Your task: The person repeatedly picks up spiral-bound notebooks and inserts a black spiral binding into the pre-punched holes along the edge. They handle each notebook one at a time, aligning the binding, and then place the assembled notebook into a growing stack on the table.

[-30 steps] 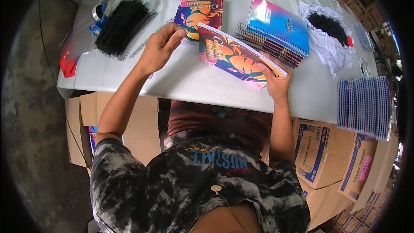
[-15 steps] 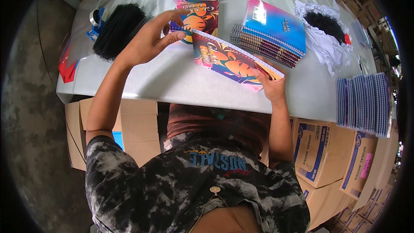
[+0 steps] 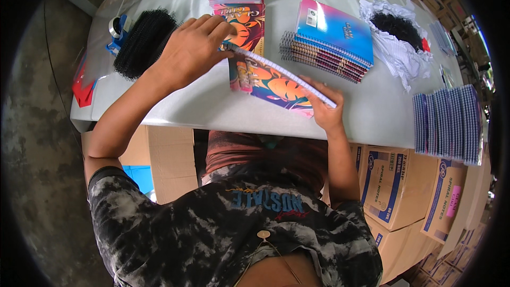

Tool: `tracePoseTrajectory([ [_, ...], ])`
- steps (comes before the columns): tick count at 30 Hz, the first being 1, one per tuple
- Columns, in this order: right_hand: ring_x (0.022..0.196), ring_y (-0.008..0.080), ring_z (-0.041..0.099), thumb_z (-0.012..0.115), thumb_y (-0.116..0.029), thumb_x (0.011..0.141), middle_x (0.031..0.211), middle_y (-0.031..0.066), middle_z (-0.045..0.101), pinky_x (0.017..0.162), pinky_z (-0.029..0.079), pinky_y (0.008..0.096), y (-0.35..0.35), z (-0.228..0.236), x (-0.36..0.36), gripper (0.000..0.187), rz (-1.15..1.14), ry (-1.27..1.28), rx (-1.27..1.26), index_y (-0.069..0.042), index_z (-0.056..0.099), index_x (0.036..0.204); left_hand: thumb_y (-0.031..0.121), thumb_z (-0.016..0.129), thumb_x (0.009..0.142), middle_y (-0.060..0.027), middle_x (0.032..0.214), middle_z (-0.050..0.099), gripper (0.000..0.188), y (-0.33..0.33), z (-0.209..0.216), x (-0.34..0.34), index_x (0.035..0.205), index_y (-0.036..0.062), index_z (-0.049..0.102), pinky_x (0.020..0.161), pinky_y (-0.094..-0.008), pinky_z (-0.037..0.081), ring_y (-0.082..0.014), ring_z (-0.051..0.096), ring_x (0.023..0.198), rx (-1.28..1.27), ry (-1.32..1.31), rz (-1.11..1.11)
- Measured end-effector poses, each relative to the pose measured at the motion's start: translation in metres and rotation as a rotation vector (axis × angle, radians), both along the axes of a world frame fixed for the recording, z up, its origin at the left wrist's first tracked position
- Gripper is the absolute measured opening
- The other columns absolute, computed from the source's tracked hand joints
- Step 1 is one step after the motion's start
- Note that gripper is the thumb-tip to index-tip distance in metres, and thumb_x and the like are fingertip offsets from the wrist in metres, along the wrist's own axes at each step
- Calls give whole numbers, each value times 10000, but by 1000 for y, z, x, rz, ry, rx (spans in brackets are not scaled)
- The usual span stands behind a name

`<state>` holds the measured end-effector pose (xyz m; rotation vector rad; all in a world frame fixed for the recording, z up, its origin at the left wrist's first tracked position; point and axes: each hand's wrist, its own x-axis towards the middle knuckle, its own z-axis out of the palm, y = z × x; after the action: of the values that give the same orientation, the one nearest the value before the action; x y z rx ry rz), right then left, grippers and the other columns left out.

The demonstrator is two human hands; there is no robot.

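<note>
A thin notebook (image 3: 273,82) with an orange, purple and pink illustrated cover is held tilted above the near part of the table, its white page edge facing up. My right hand (image 3: 326,107) grips its right end, thumb on the cover and fingers behind. At the other end, my left hand (image 3: 199,48) has bent fingers and its thumb around the upper left corner; the fingertips are partly hidden. Just beyond that hand lies a stack of matching notebooks (image 3: 255,21). Left of it is a pile of black spiral binding coils (image 3: 143,42).
Spiral-bound notebooks with a blue and pink cover (image 3: 334,32) are stacked to the right. Beyond them, black coils (image 3: 398,29) lie on crumpled wrapping (image 3: 390,56). More bound notebooks (image 3: 446,125) stand at the table's right edge. A blue tape dispenser (image 3: 119,32) is far left; cardboard boxes (image 3: 396,186) stand below.
My left hand has moved in to the notebook's left corner, its fingers curling. The notebook has shifted slightly left and tipped so its page edge shows more. My right hand keeps its hold.
</note>
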<state>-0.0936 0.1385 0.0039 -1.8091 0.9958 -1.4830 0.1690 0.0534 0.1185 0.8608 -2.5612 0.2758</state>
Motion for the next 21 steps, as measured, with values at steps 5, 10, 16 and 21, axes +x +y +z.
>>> tracePoseTrajectory([
  [5,941,226,634,531,144,732,1042,150,638,820,499,284,1,-6,5,360,16,6,-96,19,618,1058,132,701,691,-64,831,593,223,4,5,1,854,57,570,737,-357,452,-258,579,819,86,-99,-6],
  [10,949,239,633,521,157,713,1043,153,637,822,500,288,4,-6,8,393,-18,42,-153,10,618,1064,142,704,681,-37,906,581,259,4,1,12,878,68,554,764,-332,434,-224,555,890,280,-247,54],
  [16,953,256,632,527,148,697,1040,164,634,818,502,295,6,-8,12,400,-21,83,-208,16,617,1063,151,726,651,-34,900,578,305,8,1,7,897,67,564,765,-316,397,-205,541,878,10,-125,-55],
  [21,947,268,634,536,124,689,1049,167,631,817,502,308,9,-5,19,397,-58,101,-243,21,614,1064,428,731,624,-175,1295,388,793,13,-18,2,1260,71,420,992,-476,230,-337,332,1229,-341,139,123],
])
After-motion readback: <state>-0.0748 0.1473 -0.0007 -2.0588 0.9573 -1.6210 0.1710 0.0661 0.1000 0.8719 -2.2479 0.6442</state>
